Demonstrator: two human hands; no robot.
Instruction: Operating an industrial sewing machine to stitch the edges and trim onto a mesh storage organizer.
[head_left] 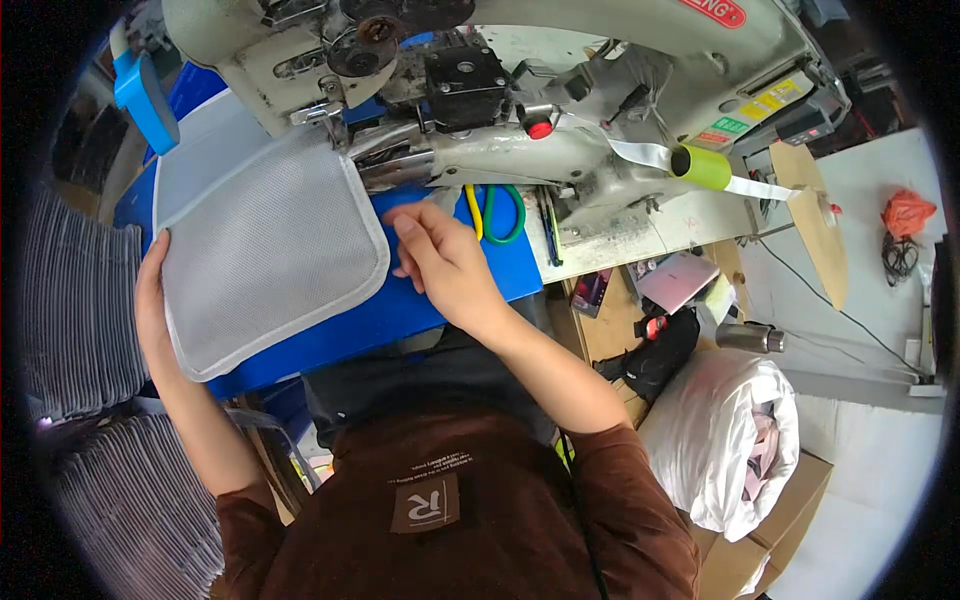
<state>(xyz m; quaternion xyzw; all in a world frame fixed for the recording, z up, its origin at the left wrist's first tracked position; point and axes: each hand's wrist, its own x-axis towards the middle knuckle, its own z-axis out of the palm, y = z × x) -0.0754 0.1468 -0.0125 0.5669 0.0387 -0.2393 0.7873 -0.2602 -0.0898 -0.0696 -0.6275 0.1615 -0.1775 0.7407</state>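
Apparently edge-stitching: left of centre, the left hand (150, 295) grasps the mesh panel (275, 250); the right hand (440, 255), loosely curled, seemingly empty, probably needs to guide its edge.

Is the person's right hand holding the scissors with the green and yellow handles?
No, the right hand is loosely curled near the mesh piece, while the scissors lie beside that hand on the blue surface.
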